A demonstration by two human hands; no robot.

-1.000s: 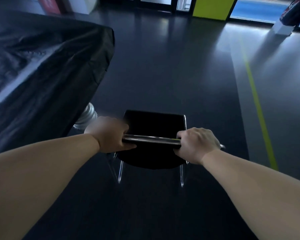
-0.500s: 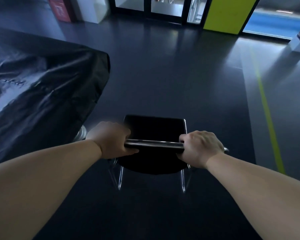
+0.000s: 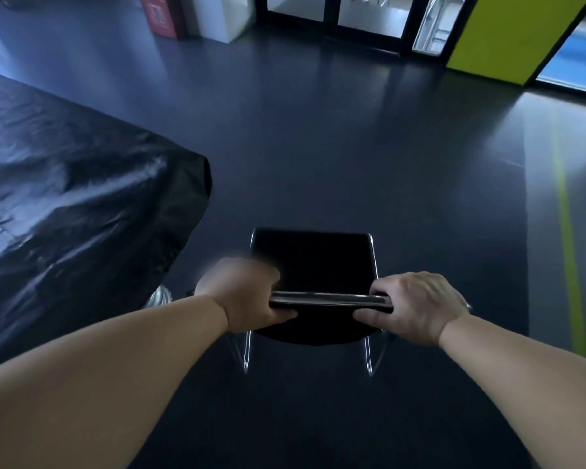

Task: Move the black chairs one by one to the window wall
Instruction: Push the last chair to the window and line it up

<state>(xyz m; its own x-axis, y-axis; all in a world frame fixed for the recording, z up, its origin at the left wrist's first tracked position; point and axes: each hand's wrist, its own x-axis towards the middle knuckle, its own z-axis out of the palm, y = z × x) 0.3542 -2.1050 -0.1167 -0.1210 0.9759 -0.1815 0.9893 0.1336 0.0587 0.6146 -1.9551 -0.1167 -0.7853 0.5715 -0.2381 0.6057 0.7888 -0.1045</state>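
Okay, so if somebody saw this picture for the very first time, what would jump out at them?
First, two bare arms reaching in from below, the left hand and right hand gripping the chrome bar atop a black chair at centre. Then the shiny black cover bulking up on the left, and the bright yellow-green panel far off at top right.

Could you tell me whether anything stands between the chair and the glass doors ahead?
Nothing visible does: the floor from the black chair to the glass doors shows nothing on it. The black-covered table sits left of the path.
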